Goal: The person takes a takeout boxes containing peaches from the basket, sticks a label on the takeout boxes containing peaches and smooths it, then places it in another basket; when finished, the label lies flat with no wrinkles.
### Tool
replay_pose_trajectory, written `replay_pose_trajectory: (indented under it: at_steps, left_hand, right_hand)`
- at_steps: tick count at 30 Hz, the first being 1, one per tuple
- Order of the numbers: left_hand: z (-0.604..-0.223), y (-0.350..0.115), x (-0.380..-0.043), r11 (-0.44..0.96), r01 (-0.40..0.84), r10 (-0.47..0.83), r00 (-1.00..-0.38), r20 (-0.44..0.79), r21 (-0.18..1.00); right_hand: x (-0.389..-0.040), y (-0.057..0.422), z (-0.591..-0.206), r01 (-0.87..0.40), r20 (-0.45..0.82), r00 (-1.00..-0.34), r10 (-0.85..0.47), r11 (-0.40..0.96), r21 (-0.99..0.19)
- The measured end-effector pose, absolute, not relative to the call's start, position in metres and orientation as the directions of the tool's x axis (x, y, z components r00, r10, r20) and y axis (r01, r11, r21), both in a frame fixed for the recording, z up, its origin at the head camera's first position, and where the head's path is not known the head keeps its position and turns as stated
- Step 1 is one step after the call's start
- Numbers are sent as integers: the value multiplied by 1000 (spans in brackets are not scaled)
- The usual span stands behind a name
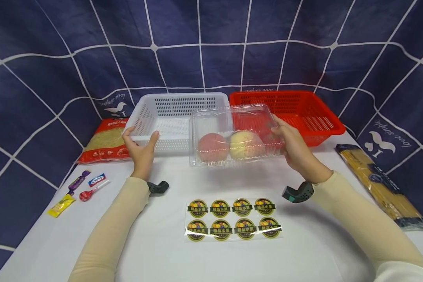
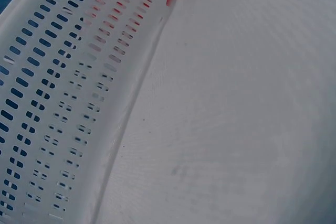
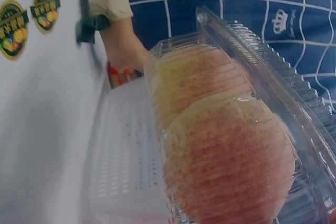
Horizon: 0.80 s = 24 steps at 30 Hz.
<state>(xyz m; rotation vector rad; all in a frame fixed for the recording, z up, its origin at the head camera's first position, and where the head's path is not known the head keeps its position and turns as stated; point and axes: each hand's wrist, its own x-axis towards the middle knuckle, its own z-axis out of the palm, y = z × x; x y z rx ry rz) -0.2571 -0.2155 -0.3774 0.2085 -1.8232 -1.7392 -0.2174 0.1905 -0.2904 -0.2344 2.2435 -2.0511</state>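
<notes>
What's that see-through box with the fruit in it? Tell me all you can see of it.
The clear plastic clamshell box is thin, ribbed and glossy, with its lid closed. Two round pink-yellow fruits sit side by side inside. The right hand grips its right end, holding it level, partly over the white basket and in front of the red basket.

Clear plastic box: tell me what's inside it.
The clear plastic box in the right hand contains two peaches, side by side. The ribbed lid blurs them; nothing else is discernible.

Sticker sheet (image 1: 232,218), red basket (image 1: 315,117), spaghetti packet (image 1: 380,186), noodle bag (image 1: 105,143), sweets (image 1: 78,192)
</notes>
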Motion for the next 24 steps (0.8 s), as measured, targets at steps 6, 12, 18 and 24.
replay_pose_trajectory:
  at_steps: [6, 12, 18, 24]
  left_hand:
    - [-384, -219, -263, 134, 326, -506, -790, 347, 936]
    - [-371, -211, -253, 99, 329, -500, -800, 333, 939]
    - [-369, -211, -252, 96, 321, -492, -808, 325, 942]
    - [-370, -212, -253, 96, 323, -489, -808, 327, 941]
  right_hand:
    - [-198, 194, -299, -45, 33, -986, -166, 68, -997]
    - [-183, 195, -311, -45, 34, -985, -169, 62, -997]
    - [-173, 192, -328, -51, 37, -986, -161, 81, -995]
    - [-169, 189, -349, -33, 16, -987, -159, 109, -994]
